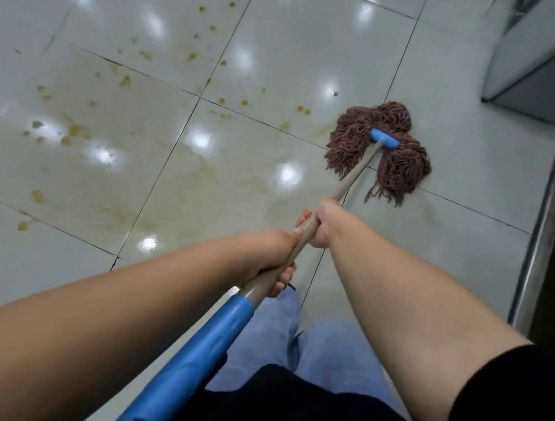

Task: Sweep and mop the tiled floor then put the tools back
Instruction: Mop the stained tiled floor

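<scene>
tiled floor (238, 181): glossy, brown spatters | both hands' fingers wrapped round mop handle (354, 176) | cabinet (542, 64), perhaps

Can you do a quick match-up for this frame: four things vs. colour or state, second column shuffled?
Things:
1. mop head
2. clamp on the mop head
3. right hand
4. floor spots

Colour or state:
A. yellowish-brown, scattered on the tiles
B. reddish-brown strings, spread on the floor
C. blue
D. closed around the beige handle, ahead of the left hand

Pairs: 1-B, 2-C, 3-D, 4-A
</scene>
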A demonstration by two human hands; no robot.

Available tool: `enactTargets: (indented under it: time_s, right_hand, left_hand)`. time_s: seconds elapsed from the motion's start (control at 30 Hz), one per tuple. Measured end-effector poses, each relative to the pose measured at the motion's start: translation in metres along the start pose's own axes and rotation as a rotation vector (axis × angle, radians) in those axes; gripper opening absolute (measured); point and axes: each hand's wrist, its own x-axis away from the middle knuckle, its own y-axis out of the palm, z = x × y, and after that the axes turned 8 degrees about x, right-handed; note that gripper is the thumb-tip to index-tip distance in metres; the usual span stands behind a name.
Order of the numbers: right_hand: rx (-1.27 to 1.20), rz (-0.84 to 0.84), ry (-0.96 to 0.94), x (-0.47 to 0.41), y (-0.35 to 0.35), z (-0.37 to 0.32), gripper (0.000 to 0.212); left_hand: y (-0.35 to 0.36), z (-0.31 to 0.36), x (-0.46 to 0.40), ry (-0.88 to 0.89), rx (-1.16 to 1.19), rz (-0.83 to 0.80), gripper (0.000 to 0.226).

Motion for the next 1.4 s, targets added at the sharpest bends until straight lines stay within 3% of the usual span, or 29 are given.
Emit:
enactTargets:
  time_s: [0.5, 0.7, 0.83, 0.97, 1.1, 1.4]
  right_hand:
    - [0.03, 0.007, -0.02, -0.047, -0.018, -0.18, 0.042]
    - [0.169, 0.042, -0.03, -0.074, -0.074, -0.277, 0.042]
    - [0.315, 0.062, -0.065, -0.075, -0.089, -0.302, 0.045]
    - [0.631, 0.098, -0.114, -0.068, -0.086, -0.28, 0.027]
    - [1.111, -0.031, -0.029, -0.053, -0.078, -0.23, 0.041]
    - [1.267, -0.298, 0.17, -0.011, -0.042, 0.006, 0.047]
  left_hand:
    - [0.038, 0.172, -0.038, 0.025, 0.07, 0.039, 0.056]
    - [0.104, 0.257, -0.063, -0.011, 0.164, 0.01, 0.057]
    - [0.121, 0.278, -0.072, -0.004, 0.215, 0.021, 0.057]
    - [0.113, 0.247, -0.075, -0.034, 0.169, 0.042, 0.059]
    - [0.078, 0.164, -0.064, -0.033, 0.188, 0.078, 0.055]
    - [0.034, -0.095, -0.007, -0.029, 0.111, 0.196, 0.054]
